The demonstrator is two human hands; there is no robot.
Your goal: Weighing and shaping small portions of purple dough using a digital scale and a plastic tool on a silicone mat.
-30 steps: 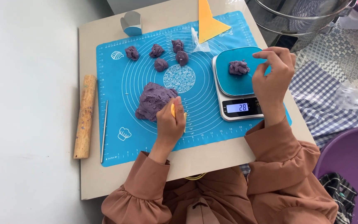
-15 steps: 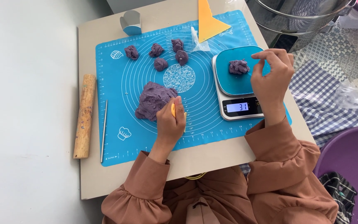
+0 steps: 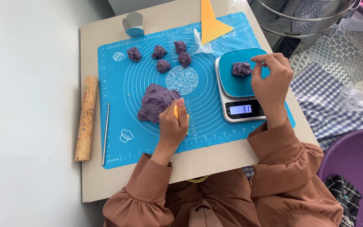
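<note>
A large lump of purple dough [image 3: 157, 102] lies on a blue baking mat [image 3: 148, 143]. My left hand [image 3: 173, 125] rests beside it, closed on a small yellow scraper [image 3: 176, 112]. Over the teal kitchen scale [image 3: 240, 86], my right hand [image 3: 272, 82] hovers with fingertips pinched just right of a small purple dough piece [image 3: 241, 69] on the scale's plate. Whether it pinches a crumb is unclear. Several small dough pieces [image 3: 163, 66] sit at the mat's far side.
A wooden rolling pin [image 3: 86, 117] and a thin metal stick [image 3: 106, 132] lie left of the mat. A yellow triangular scraper [image 3: 211, 21] and a small metal cup [image 3: 133, 24] sit at the far edge. A large steel bowl [image 3: 307, 17] and a purple tub [image 3: 353, 168] stand right.
The scale's reading has risen since a second ago. My right hand stays over the scale with only a slight finger shift. My left hand has not moved.
</note>
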